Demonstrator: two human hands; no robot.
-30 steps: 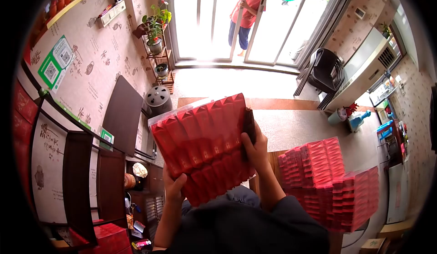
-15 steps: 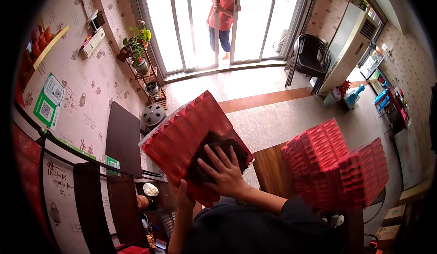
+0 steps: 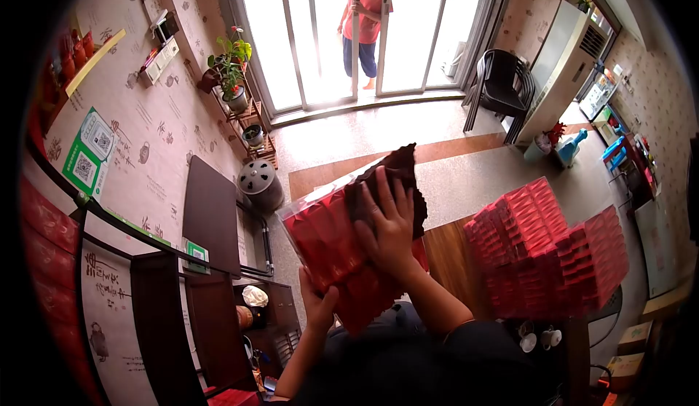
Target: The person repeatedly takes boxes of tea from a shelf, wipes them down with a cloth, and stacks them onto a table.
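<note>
My left hand [image 3: 317, 305] grips the lower left side of a clear plastic-covered pack of red packets [image 3: 324, 235], thumb along its near edge. The pack is tilted in front of my body, its red surface ridged in rows. A dark brown, jagged-edged piece [image 3: 408, 169], perhaps cloth or paper, lies over its right part. My right hand [image 3: 387, 224] rests on that dark piece, fingers stretched and spread. To the right, several similar red packs [image 3: 531, 253] are stacked on a wooden table [image 3: 453, 260].
Beyond, a person in a red top [image 3: 366, 16] stands at the sliding glass door [image 3: 313, 49]. Stacked black chairs [image 3: 502, 82] stand near the door. At left are a metal bin [image 3: 261, 186], a plant stand [image 3: 251, 118] and dark shelves [image 3: 156, 318]. White cups [image 3: 550, 337] sit near the table's front.
The pack has turned and moved right and down with both hands. The dark piece now extends past the pack's upper right edge, my right hand still flat on it. The view has shifted slightly.
</note>
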